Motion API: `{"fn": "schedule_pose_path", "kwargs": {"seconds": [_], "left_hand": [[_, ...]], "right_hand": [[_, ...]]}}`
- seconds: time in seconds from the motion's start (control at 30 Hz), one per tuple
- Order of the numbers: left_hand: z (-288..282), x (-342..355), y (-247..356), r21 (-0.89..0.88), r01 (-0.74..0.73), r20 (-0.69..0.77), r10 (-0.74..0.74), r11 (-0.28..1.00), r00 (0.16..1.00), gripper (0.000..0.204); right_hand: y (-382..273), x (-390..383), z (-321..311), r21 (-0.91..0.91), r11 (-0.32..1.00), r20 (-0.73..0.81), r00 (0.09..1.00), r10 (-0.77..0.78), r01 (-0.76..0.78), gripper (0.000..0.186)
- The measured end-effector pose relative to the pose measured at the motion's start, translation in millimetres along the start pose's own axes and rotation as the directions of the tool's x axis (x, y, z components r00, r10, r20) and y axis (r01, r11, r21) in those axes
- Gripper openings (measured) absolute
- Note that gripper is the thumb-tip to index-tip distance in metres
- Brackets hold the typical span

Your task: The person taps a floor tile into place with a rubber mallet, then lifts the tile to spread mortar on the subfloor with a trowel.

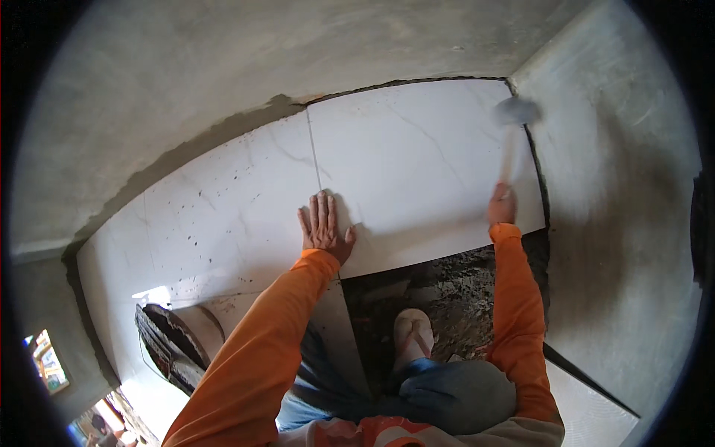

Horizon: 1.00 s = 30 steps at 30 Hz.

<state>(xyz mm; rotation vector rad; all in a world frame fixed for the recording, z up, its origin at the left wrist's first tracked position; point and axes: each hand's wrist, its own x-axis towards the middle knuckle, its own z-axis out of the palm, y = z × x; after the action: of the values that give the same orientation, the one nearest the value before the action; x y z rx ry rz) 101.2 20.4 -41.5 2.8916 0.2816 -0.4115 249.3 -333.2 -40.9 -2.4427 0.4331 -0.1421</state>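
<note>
Watching remotely, I see the right hand (503,204) gripping a grey-headed, pale-handled mallet (515,112), motion-blurred near the far right corner of a large white veined tile (417,167); the left hand (323,229) presses flat, thumb out, across the thin grey joint (313,149). A hard edge blow could chip it.

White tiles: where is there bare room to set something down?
Free: the middle of the right tile, between the left hand and the blurred mallet; the speckled left tile, between far wall and dark bucket. Crowded: the joint under that hand, and around the right hand.
</note>
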Motion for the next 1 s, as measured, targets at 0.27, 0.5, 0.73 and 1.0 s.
{"fn": "schedule_pose_path", "kwargs": {"seconds": [0.27, 0.5, 0.73, 1.0], "left_hand": [[2, -1, -2, -0.034, -0.018, -0.084, 0.015, 0.999, 0.996, 0.081], [7, 2, -5, -0.037, -0.042, -0.143, 0.036, 0.998, 0.989, 0.082], [13, -9, -7, -0.031, -0.087, -0.178, 0.081, 0.996, 0.981, 0.083], [30, -22, -11, -0.035, -0.133, -0.266, 0.119, 0.991, 0.957, 0.081]], "right_hand": [[25, 18, 7, 0.262, 0.963, 0.016, 0.998, 0.064, -0.066, 0.065], [28, 26, 21, -0.072, 0.996, -0.099, 0.993, -0.057, 0.05, 0.068], [14, 50, 24, -0.191, 0.977, -0.029, 0.995, 0.093, -0.097, 0.07], [6, 52, 44, 0.073, 0.995, -0.095, 0.993, -0.064, 0.071, 0.075]]}}
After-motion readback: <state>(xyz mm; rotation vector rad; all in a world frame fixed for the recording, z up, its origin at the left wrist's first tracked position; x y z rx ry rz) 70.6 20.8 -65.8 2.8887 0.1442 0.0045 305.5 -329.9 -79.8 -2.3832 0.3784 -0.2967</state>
